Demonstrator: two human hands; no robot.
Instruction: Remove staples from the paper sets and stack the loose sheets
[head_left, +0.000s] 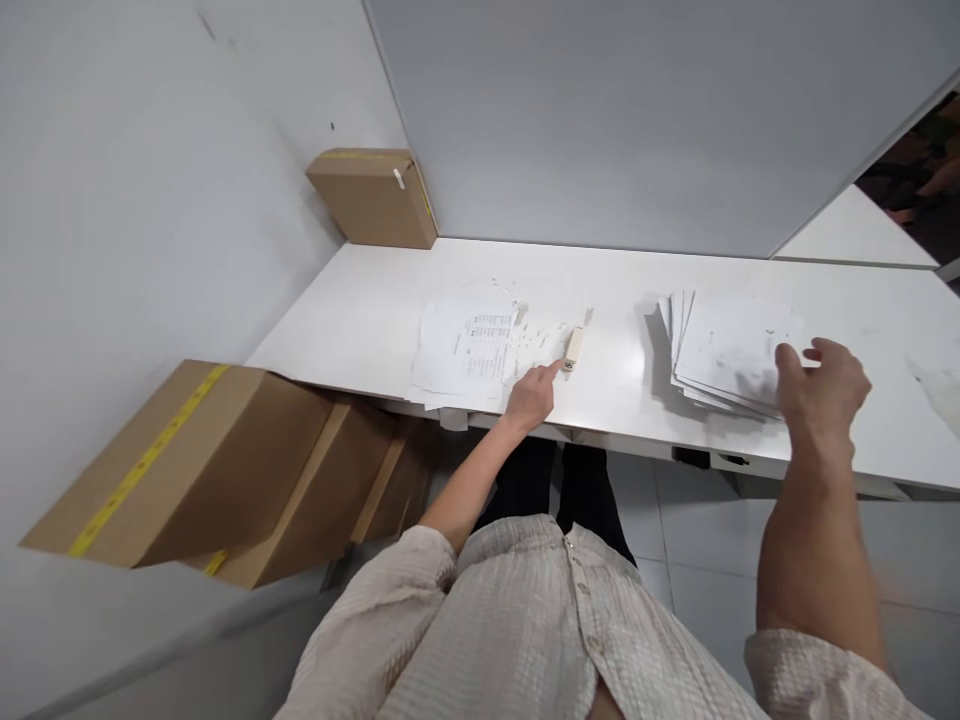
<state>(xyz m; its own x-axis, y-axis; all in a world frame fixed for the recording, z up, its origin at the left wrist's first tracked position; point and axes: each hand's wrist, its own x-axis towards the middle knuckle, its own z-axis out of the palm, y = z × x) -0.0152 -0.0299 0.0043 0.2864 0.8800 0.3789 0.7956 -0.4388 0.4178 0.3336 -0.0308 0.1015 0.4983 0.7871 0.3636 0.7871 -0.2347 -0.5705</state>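
My left hand point(534, 396) rests at the front part of the white table, index finger stretched out and the other fingers curled. Its fingertip reaches the near end of a small beige block-shaped tool point(574, 348) with a dark metallic end; its exact kind is unclear. Left of that hand lies a thin pile of printed papers point(457, 350), slightly fanned. My right hand point(825, 385) is at the right edge of a thicker, uneven stack of paper sheets point(724, 345), thumb and fingers apart. Whether it touches the top sheet cannot be made out.
Small white scraps point(541, 338) are scattered between the printed papers and the beige tool. A cardboard box point(375, 200) stands in the back left corner of the table point(622, 290). Larger cardboard boxes point(217, 470) with yellow tape are at the left, below the table edge. A grey panel point(600, 120) rises behind.
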